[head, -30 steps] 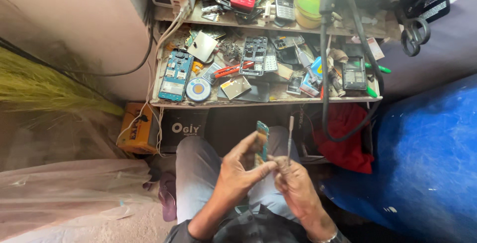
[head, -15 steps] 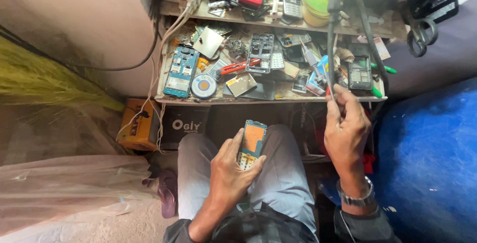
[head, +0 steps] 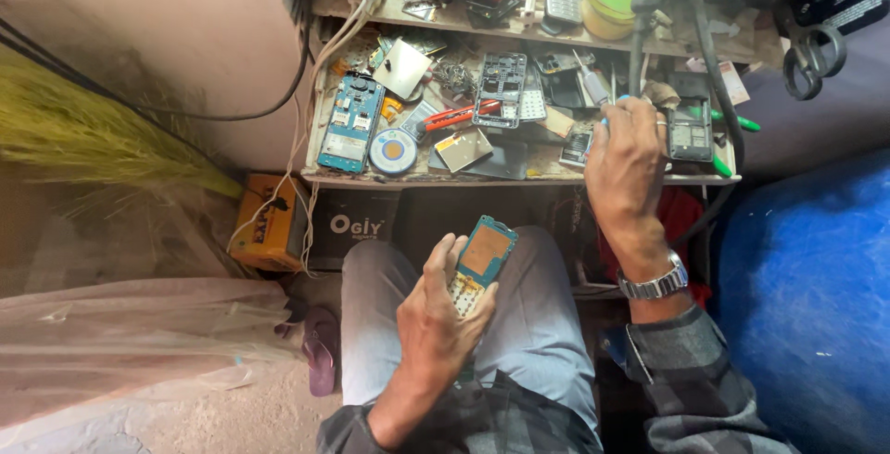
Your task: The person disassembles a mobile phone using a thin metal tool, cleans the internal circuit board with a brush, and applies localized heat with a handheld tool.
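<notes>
Since the earlier frame, the right hand (head: 629, 159) has dropped onto the cluttered workbench shelf (head: 519, 174). Left to right: the left hand (head: 443, 317), fingers curled, grips a phone circuit board (head: 480, 261) over the lap, its long axis tilted up-right. The right hand's fingers close around a blue-handled tool (head: 607, 118), well apart from the board.

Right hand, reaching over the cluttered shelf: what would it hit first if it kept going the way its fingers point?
Probably the black cable just beyond the right hand, though depth is unclear from above.
</notes>
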